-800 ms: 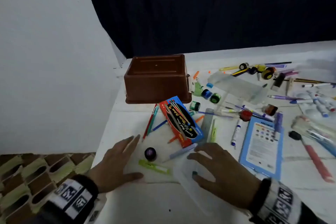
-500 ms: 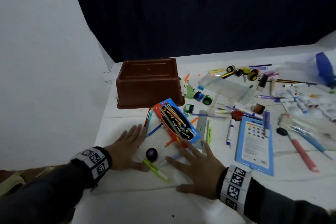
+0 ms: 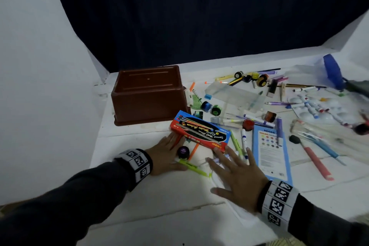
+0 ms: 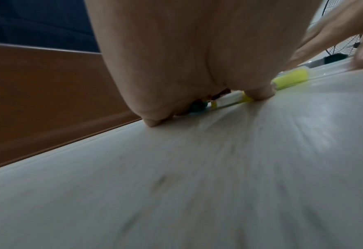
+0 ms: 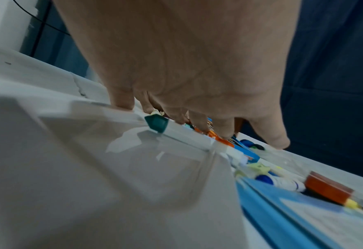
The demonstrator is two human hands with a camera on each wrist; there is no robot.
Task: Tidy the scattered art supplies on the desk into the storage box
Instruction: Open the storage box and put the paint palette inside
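The brown storage box [image 3: 147,94] stands at the back left of the white desk. In front of it lies a red and blue water colour box [image 3: 201,132]. My left hand [image 3: 169,150] lies flat on the desk, its straight fingers touching the colour box's left end. A small purple-lidded paint pot [image 3: 183,152] sits by its thumb. My right hand [image 3: 233,170] is spread flat, fingertips at the colour box's near edge, over pens and a clear plastic lid [image 5: 112,160]. A yellow-green highlighter [image 3: 193,167] lies between the hands. Neither hand holds anything.
Scattered pens, markers, paint pots and a clear ruler case [image 3: 233,94] cover the desk's right half. A blue colour card [image 3: 269,152] lies right of my right hand, with a red-handled brush [image 3: 317,162] beyond. White walls close the left side, a dark curtain the back.
Both hands have slid forward over the desk up to the colour box. The box seems turned a little more crosswise.
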